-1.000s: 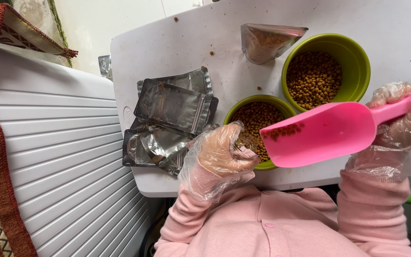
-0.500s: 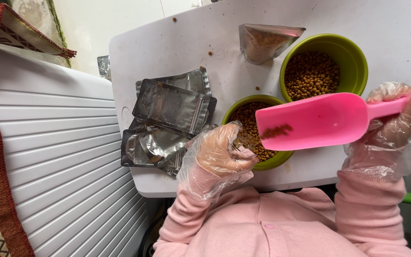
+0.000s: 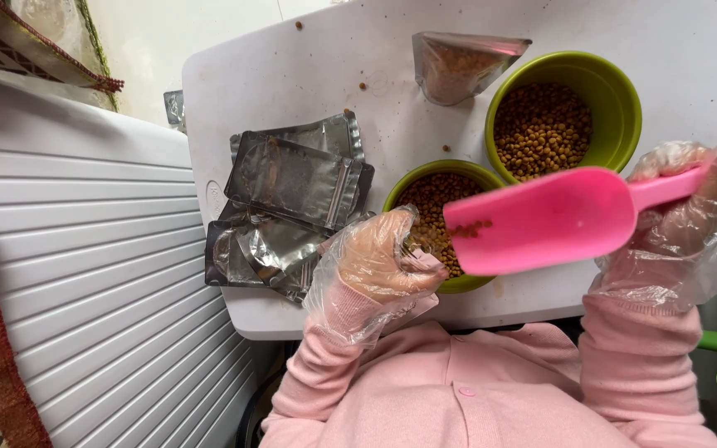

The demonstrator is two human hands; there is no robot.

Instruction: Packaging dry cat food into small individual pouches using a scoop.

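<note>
Right hand [image 3: 680,217], in a clear plastic glove, is closed around the handle of a pink scoop [image 3: 549,220], held level above the near green bowl [image 3: 425,176]; only a few brown pellets [image 3: 476,226] lie in the scoop. Left hand [image 3: 382,259], also gloved, is curled at the near bowl's rim, fingers pressed together; whether it pinches anything cannot be told. Far green bowl [image 3: 620,99] is likewise full of pellets. Pile of flat silver pouches [image 3: 292,178] lies on the white tabletop [image 3: 292,66] just left of the near bowl; one filled pouch [image 3: 458,62] stands beside the far bowl. Judged step: scooping pellets, scoop nearly empty. Next move would call for dipping the scoop deep for a full load, then a pouch held open.
</note>
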